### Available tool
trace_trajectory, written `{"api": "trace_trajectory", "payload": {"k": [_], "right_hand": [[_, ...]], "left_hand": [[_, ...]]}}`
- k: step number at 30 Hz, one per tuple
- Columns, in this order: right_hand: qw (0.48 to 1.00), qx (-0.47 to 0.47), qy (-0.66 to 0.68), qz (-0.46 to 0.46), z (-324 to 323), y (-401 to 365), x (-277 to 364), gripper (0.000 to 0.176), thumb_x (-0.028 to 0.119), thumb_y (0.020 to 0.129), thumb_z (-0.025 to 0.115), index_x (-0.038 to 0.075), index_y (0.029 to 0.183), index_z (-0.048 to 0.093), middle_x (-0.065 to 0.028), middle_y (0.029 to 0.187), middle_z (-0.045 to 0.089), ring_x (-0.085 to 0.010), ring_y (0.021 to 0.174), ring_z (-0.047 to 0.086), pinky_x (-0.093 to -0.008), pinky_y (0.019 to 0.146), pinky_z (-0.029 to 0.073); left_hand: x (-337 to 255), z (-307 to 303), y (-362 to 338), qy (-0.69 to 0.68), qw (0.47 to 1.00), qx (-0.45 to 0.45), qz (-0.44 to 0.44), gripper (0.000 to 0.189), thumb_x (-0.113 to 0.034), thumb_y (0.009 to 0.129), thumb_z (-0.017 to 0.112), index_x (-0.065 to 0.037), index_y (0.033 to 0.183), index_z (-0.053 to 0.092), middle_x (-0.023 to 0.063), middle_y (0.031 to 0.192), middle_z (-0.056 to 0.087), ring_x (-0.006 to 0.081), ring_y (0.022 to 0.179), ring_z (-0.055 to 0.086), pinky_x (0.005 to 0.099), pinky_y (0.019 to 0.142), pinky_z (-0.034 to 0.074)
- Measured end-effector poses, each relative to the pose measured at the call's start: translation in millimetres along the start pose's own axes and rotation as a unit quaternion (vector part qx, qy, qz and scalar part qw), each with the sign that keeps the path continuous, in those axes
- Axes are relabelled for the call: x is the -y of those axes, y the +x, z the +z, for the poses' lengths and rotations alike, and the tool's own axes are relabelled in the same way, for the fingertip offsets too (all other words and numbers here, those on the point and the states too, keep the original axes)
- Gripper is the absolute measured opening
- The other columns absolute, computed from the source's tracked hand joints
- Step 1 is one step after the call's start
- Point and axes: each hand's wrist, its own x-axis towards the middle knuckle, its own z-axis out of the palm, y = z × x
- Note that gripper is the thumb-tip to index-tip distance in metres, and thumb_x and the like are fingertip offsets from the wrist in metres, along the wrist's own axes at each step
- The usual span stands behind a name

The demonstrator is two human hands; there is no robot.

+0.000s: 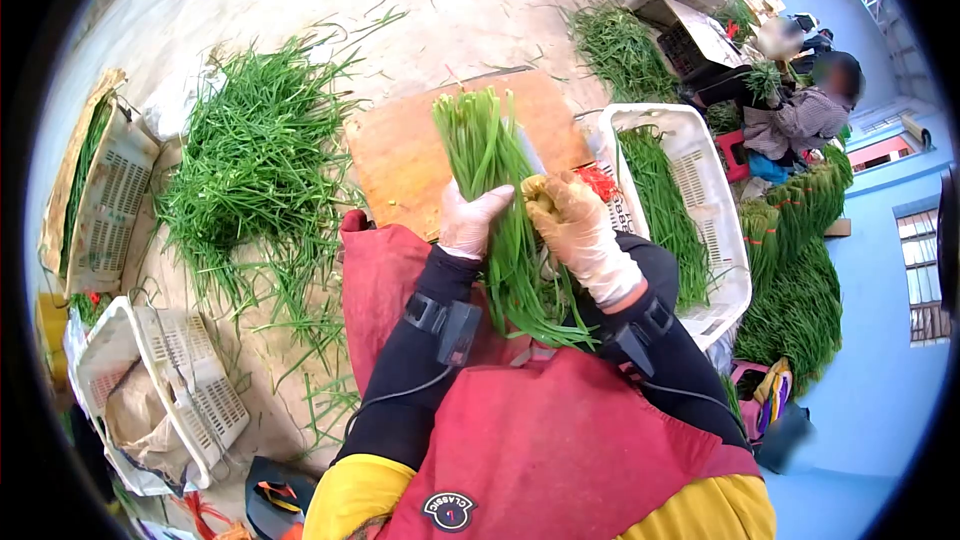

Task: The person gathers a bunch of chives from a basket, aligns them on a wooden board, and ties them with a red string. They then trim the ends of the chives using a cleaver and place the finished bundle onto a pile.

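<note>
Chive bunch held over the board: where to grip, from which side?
Probably grip the chive bunch at mid-length, where the stalks run parallel and tight; the near end fans out loose. Come in from the sides, across the stalks, as the left hand and right hand do above the wooden board.

reaching forward with both black-sleeved forearms, elbows bent, wrists drawn in close to each other. gripping with the left hand (470, 220), white-gloved, fingers wrapped shut, thumb lying across toward the right. clasping just beside it with the right hand (578, 230), yellowish-gloved, fingers curled in, knuckles turned up.
</note>
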Motion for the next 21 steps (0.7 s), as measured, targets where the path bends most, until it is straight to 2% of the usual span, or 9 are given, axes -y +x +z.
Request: {"api": "trace_trajectory", "payload": {"k": [2,3,6,7,9,14,19,21], "right_hand": [[0.998,-0.02,-0.059,-0.012,5,5,0,0.024,0.009,0.078,0.065,0.009,0.102,0.063,-0.0118,0.087,0.061,-0.0324,0.083,0.061,-0.0405,0.072,0.051],[0.994,-0.058,-0.069,-0.061,6,7,1,0.026,0.0,0.074,0.068,0.006,0.099,0.063,-0.0099,0.085,0.06,-0.0275,0.078,0.063,-0.0345,0.069,0.051],[0.994,-0.072,-0.058,-0.054,10,6,-3,0.024,0.0,0.075,0.067,0.006,0.097,0.063,-0.0111,0.087,0.062,-0.0318,0.082,0.062,-0.0383,0.072,0.051],[0.993,-0.079,-0.063,-0.058,13,7,-7,0.017,0.007,0.076,0.064,0.009,0.094,0.064,-0.0111,0.089,0.062,-0.0322,0.083,0.062,-0.0412,0.072,0.051],[0.992,-0.083,-0.064,-0.063,15,5,-15,0.017,0.008,0.078,0.064,0.008,0.094,0.065,-0.0114,0.089,0.062,-0.0329,0.082,0.063,-0.0413,0.071,0.052],[0.992,-0.085,-0.047,-0.081,2,10,-6,0.01,0.01,0.078,0.065,0.006,0.087,0.067,-0.0122,0.086,0.063,-0.0322,0.08,0.064,-0.0398,0.069,0.053],[0.992,-0.014,-0.121,-0.041,-4,18,-9,0.012,0.016,0.077,0.064,0.009,0.087,0.069,-0.0119,0.084,0.063,-0.0323,0.08,0.063,-0.0426,0.072,0.051],[0.987,0.036,-0.141,-0.069,-8,21,-10,0.013,0.016,0.077,0.065,0.005,0.084,0.068,-0.0158,0.08,0.063,-0.0356,0.076,0.062,-0.0433,0.069,0.051]], "left_hand": [[-1,2,-2,0.006,1.0,0.002,0.001,0.035,0.0,0.079,0.069,0.0,0.113,0.062,0.0059,0.102,0.068,0.0154,0.088,0.064,0.0291,0.08,0.051],[-2,3,-3,0.001,1.0,-0.001,-0.005,0.035,0.0,0.078,0.069,0.0,0.113,0.062,0.0059,0.102,0.068,0.0156,0.087,0.064,0.0292,0.079,0.051],[-2,4,-3,0.0,1.0,0.009,-0.012,0.034,0.0,0.078,0.069,0.0,0.111,0.062,0.0053,0.098,0.068,0.0152,0.083,0.064,0.0289,0.076,0.052],[-1,5,-3,0.011,1.0,0.008,-0.008,0.033,0.0,0.078,0.069,0.0,0.111,0.062,0.0048,0.097,0.068,0.0148,0.082,0.064,0.0287,0.075,0.051],[0,7,-4,0.023,1.0,0.003,-0.008,0.032,0.001,0.077,0.068,0.0,0.109,0.062,0.0036,0.095,0.067,0.0139,0.079,0.063,0.0279,0.072,0.051],[6,4,-3,0.047,0.999,0.014,-0.002,0.036,-0.002,0.078,0.067,0.001,0.113,0.06,0.0044,0.101,0.066,0.014,0.087,0.062,0.0283,0.08,0.05],[6,7,-5,0.064,0.998,0.019,0.015,0.038,0.0,0.078,0.065,0.002,0.116,0.06,0.007,0.104,0.067,0.0171,0.088,0.065,0.0309,0.081,0.053],[5,8,-3,0.078,0.997,0.023,0.014,0.039,0.0,0.078,0.065,0.002,0.116,0.06,0.007,0.105,0.067,0.017,0.089,0.065,0.0309,0.081,0.052]]}}
